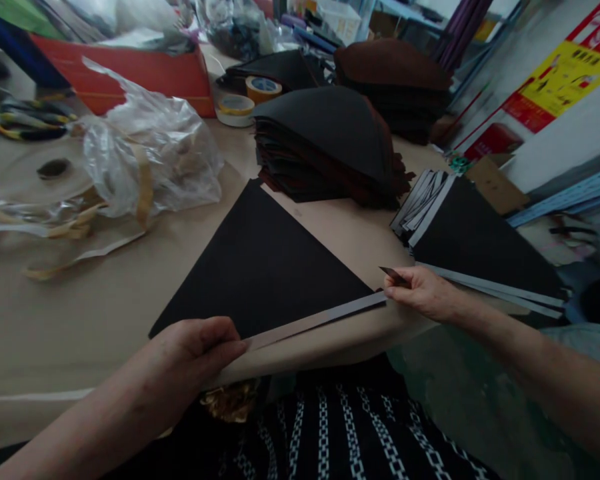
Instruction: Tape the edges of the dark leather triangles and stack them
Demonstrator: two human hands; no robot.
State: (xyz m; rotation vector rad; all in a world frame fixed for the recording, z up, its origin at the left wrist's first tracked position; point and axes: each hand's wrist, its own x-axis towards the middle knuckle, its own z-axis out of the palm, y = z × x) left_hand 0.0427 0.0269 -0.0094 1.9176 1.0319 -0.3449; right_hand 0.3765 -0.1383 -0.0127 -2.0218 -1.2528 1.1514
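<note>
A black triangular panel (pixel 265 267) lies flat on the table at its front edge. Along its near side runs a narrow pale tape strip (pixel 315 321), stretched between my two hands. My left hand (pixel 200 347) is closed, pinching the strip's left end between thumb and fingers at the panel's near corner. At the strip's right end my right hand (pixel 423 290) is closed too, its fingertips at the tape. A small dark pointed blade (pixel 395 276) sticks out of the right hand's grip. To the right rests a stack of black panels (pixel 480 243) with pale strips along their edges.
Behind the panel stands a pile of dark curved pieces (pixel 325 133), with a brown-topped pile (pixel 390 67) farther back. Tape rolls (pixel 236 105) sit beside them. On the left are a crumpled plastic bag (pixel 165 147), a large tape roll (pixel 35 170) and scissors (pixel 33 120).
</note>
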